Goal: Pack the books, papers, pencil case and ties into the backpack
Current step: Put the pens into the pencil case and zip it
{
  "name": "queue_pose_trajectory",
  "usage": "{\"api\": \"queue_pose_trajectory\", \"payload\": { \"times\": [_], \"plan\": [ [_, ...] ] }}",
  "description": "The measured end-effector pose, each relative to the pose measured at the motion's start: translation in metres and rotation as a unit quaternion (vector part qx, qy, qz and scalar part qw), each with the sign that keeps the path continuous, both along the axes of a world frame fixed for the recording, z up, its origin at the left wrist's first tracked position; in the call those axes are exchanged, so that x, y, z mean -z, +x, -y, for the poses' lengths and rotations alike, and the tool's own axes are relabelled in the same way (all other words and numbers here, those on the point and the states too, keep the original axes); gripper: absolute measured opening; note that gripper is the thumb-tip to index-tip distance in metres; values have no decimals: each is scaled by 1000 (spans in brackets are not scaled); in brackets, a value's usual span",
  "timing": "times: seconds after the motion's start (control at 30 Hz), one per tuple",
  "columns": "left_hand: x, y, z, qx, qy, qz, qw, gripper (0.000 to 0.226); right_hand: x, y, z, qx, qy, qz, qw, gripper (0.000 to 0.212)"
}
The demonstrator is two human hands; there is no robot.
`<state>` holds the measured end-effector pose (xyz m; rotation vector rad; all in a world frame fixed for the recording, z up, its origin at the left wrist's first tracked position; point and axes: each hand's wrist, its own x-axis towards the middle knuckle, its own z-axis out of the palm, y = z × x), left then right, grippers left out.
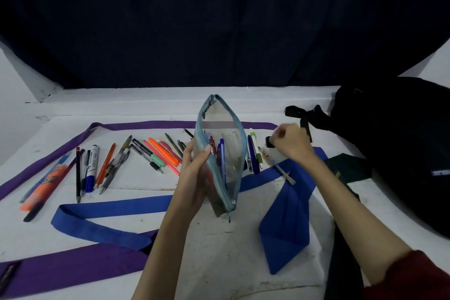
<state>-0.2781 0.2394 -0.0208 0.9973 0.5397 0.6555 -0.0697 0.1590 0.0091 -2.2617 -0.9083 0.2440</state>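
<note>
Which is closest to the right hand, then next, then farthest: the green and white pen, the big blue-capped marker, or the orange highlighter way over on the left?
From the right hand:
1. Green and white pen, just left of that hand, beside the pencil case.
2. Blue-capped marker, left of the middle, among the pens.
3. Orange highlighter, at the far left.

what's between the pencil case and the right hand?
Head view: a few loose pens lie on the table between the pencil case and the right hand, a dark blue pen and a white-and-green pen among them.
</note>
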Motion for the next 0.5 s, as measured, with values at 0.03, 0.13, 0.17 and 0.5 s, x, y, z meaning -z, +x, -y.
{"api": "queue_pose_trajectory", "payload": {
  "times": [0.03,0.13,0.17,0.5],
  "plan": [
    [-1,-1,0,-1,-3,0,1000,62,16,6,0,-4,-76,14,997,10],
    [-3,-1,0,1,-11,-3,1000,59,51,9,3,-24,-180,30,983,21],
    [-3,-2,0,2,-10,-3,1000,58,57,10,3,-23,-171,26,985,19],
    [-1,-1,1,5,-5,-21,1000,65,47,12,-28,78,35,-123,989,26]
  ]
}}
